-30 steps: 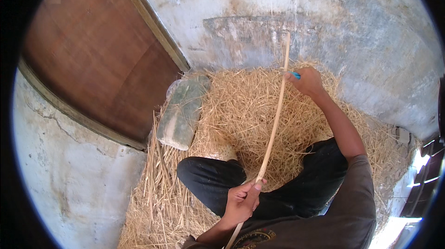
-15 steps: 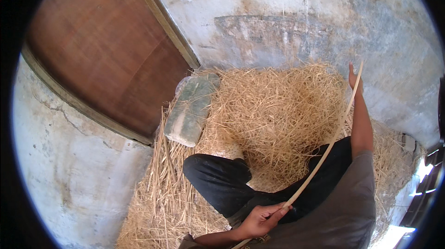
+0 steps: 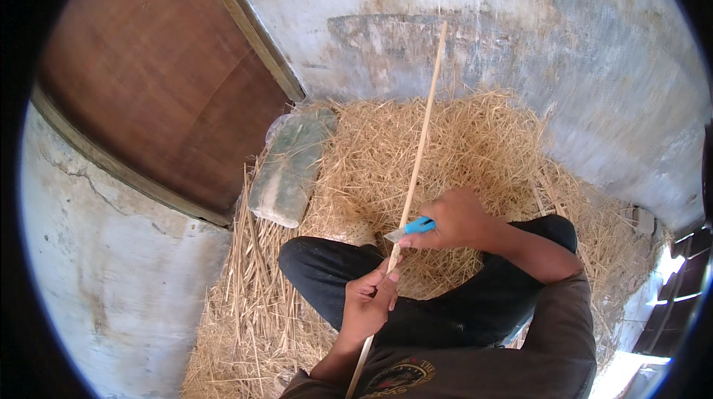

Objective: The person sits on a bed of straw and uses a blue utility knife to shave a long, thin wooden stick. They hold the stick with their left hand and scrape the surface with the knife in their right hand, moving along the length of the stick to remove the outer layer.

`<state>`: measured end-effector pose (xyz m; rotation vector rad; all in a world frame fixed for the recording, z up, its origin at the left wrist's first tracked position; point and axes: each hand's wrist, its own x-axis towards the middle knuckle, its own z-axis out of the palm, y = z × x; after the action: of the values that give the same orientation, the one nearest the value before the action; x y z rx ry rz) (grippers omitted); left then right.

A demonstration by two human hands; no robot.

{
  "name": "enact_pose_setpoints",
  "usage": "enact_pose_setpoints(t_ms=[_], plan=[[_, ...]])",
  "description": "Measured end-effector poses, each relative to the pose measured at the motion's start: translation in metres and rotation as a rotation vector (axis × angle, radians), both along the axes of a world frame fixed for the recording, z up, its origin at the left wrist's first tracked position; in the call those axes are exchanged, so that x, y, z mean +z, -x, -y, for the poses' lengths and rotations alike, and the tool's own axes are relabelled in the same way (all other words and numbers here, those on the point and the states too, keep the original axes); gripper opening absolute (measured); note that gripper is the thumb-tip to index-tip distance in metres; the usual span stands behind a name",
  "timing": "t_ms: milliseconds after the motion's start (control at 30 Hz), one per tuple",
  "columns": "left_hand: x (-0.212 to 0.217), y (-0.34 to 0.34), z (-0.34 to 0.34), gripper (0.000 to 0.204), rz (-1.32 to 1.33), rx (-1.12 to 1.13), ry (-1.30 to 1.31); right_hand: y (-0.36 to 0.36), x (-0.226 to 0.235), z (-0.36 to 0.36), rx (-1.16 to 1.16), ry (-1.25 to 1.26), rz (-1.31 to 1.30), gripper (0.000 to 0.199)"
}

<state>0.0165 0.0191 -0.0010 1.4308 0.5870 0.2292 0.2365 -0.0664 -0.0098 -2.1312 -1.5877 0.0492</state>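
A long, thin, pale strip of what looks like bamboo (image 3: 423, 135) slants up from my lap toward the far wall. My left hand (image 3: 369, 301) is closed around its lower part, thumb on top. Just above, my right hand (image 3: 453, 221) grips a utility knife (image 3: 420, 225) with a blue handle. The knife's short blade lies against the strip, a little beyond my left fingers. The strip's lower end runs past my left wrist and out of the bottom of the view.
Dry straw-like shavings (image 3: 438, 154) are heaped in front of my crossed legs. Loose long strips (image 3: 256, 273) lie at the left. A greenish-grey block (image 3: 293, 169) rests near the brown wooden door panel (image 3: 163, 87). A stained wall (image 3: 475, 50) stands behind.
The strip has swung from the right to near the middle. My right hand has come down from the strip's far end to beside my left, and the blue knife now shows in it.
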Motion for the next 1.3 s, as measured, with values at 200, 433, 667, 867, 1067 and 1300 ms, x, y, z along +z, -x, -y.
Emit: enact_pose_setpoints(t_ms=[200,433,667,867,1067,1300], plan=[[0.006,0.008,0.001,0.029,-0.021,0.033,0.042,-0.031,-0.016,-0.02,-0.174,0.027,0.008,0.072],[-0.01,0.013,-0.002,0.025,0.029,0.078,-0.484,-0.034,-0.019,-0.025,-0.167,0.053,0.051,0.07],[0.001,0.01,-0.009,0.026,-0.057,0.029,-0.72,-0.011,-0.018,-0.021,-0.036,-0.076,0.055,0.068],[0.003,0.01,-0.001,0.012,-0.044,0.032,-0.749,-0.037,-0.019,-0.022,-0.168,-0.103,0.066,0.069],[0.004,0.014,0.004,0.004,-0.037,0.011,-0.871,-0.048,-0.025,-0.02,-0.238,-0.11,0.034,0.07],[0.004,0.007,-0.003,0.004,-0.055,-0.015,-1.2,-0.005,-0.019,-0.009,-0.053,0.045,-0.049,0.076]])
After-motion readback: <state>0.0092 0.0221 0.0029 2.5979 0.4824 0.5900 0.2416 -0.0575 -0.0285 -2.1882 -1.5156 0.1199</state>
